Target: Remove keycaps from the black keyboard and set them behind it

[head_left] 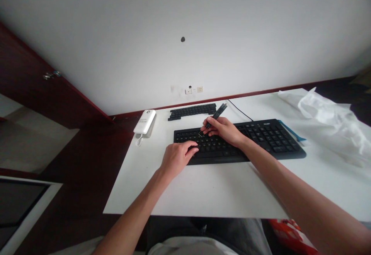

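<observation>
A black keyboard [272,137] lies on the white table [203,193]. My right hand [222,129] is closed round a slim black keycap puller [218,112], slanted over the keyboard's left half. A thin wire loop pokes out at the puller's lower end, close to the keys. My left hand [178,156] rests over the keyboard's lower left corner, thumb and forefinger bent close together. Anything between those two fingertips is too small and dark to make out. Behind the keyboard, loose black keycaps [193,110] lie in rows.
A white power bank [145,121] with a short cable lies at the table's left. Crumpled white wrapping [321,108] spreads over the right side, near a blue strip [292,131]. A black cable [240,110] runs off the back edge. Wall sockets [199,89] sit behind.
</observation>
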Demonstrator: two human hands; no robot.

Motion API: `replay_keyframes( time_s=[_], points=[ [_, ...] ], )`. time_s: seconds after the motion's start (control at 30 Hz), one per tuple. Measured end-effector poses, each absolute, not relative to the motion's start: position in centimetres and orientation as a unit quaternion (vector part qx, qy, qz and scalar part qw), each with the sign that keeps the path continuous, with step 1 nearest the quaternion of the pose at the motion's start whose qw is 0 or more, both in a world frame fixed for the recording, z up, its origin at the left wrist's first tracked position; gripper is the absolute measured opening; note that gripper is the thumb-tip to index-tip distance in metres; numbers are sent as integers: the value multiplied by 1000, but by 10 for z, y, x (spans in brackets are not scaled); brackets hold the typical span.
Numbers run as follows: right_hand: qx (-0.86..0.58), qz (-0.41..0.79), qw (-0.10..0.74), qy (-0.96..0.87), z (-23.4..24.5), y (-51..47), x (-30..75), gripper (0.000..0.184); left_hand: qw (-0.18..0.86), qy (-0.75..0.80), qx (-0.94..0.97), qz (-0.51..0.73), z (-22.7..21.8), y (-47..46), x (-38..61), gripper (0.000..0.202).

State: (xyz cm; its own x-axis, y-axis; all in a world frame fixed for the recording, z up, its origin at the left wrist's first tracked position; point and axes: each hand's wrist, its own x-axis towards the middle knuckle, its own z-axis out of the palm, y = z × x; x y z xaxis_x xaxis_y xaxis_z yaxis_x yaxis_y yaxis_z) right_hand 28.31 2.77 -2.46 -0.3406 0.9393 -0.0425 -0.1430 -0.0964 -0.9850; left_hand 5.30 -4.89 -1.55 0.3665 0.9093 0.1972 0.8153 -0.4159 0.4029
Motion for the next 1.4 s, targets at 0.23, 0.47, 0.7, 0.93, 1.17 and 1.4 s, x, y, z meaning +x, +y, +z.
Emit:
replay_keyframes(
  time_s=[0.23,0.47,0.7,0.93,1.17,1.4],
  points=[
    [-386,646,440,-490,-24,28,282,44,72,603,760,232,2,5,19,25],
    [-382,651,436,-491,-23,27,284,45,59,617,770,154,-11,50,13,23],
    [-380,657,431,-488,-21,27,284,48,39,615,779,116,-16,62,19,29],
    [-378,662,432,-483,-22,28,284,47,18,619,778,110,-14,59,21,30],
    [-375,661,432,-486,-28,31,286,46,1,614,784,90,-10,70,32,24],
    [-378,663,433,-480,-26,30,285,46,-21,636,765,98,-16,79,41,24]
  ],
)
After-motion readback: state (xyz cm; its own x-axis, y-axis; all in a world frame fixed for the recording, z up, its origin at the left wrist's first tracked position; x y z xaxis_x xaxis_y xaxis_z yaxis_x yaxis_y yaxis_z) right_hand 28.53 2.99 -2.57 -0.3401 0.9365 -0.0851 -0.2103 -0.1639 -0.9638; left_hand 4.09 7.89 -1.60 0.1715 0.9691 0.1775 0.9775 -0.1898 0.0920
